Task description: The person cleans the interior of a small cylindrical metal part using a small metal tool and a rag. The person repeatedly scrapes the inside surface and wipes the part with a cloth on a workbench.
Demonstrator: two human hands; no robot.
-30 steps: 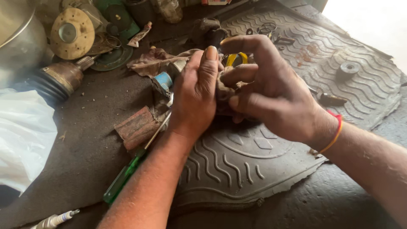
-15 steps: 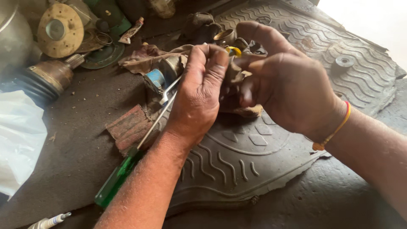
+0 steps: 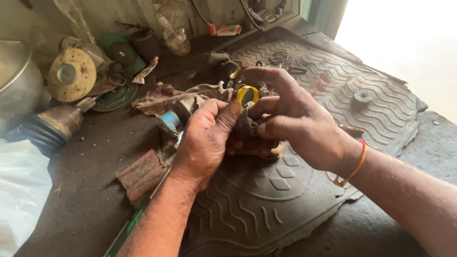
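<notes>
The small metal part wrapped in a dirty brown rag (image 3: pixel 252 138) sits at centre frame, raised above the dark grooved rubber mat (image 3: pixel 266 200). A yellow ring (image 3: pixel 247 93) shows at its top edge. Compared with half a second ago, the bundle and both hands lie slightly lower in the frame, and the yellow ring is now more exposed.

The left hand (image 3: pixel 202 143) is closed around the left side of the rag-wrapped part, thumb pressed on the cloth. The right hand (image 3: pixel 297 123) holds the right side in a partial grip: lower fingers curled on the rag, index finger extended above the ring.

Just left of the left hand lies a blue-capped cylindrical part (image 3: pixel 170 120), with a rusty red block (image 3: pixel 141 174) below it. A green-handled screwdriver (image 3: pixel 126 231) runs under the left forearm on the desk (image 3: pixel 90 190). A rubber-booted axle joint (image 3: pixel 47 126) lies at the left of the frame; a tan perforated disc (image 3: pixel 72 74) at upper left. A white plastic bag (image 3: pixel 21 190) occupies the left edge; its contents cannot be seen.
</notes>
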